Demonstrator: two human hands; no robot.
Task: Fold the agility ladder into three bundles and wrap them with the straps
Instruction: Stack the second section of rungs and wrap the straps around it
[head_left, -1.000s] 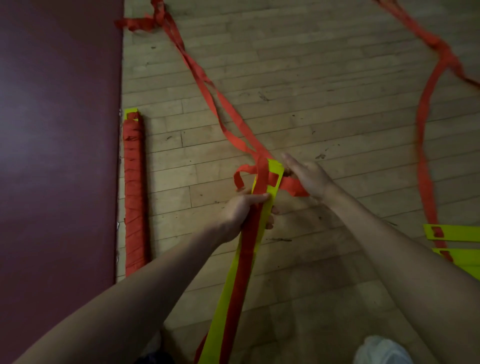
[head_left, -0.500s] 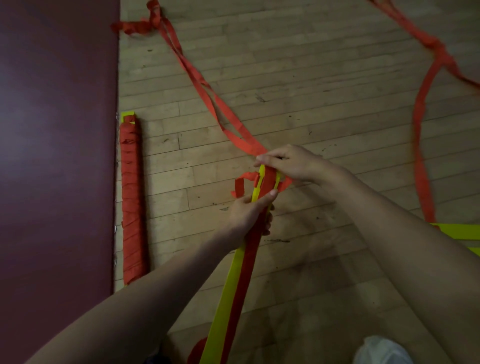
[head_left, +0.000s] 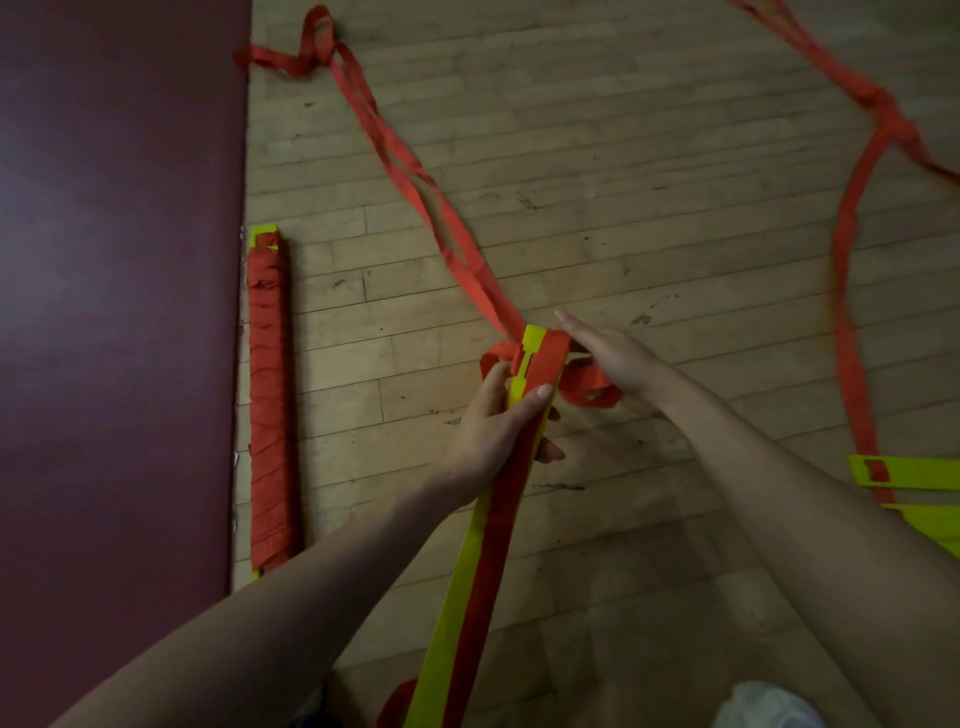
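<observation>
One wrapped bundle (head_left: 267, 405) is done, my left hand (head_left: 493, 431) grips the second bundle (head_left: 470, 597), my straight-fingered right hand (head_left: 615, 364) touches its strap (head_left: 589, 397), the loose rungs (head_left: 914, 470) wait.

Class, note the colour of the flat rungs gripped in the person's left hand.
Yellow; the rungs show best in the head view.

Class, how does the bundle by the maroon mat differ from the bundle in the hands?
The floor bundle is fully wrapped in red; the held bundle shows bare yellow beside one strap. The floor bundle lies untouched; the left hand grips the held bundle. Both are yellow and red.
</observation>
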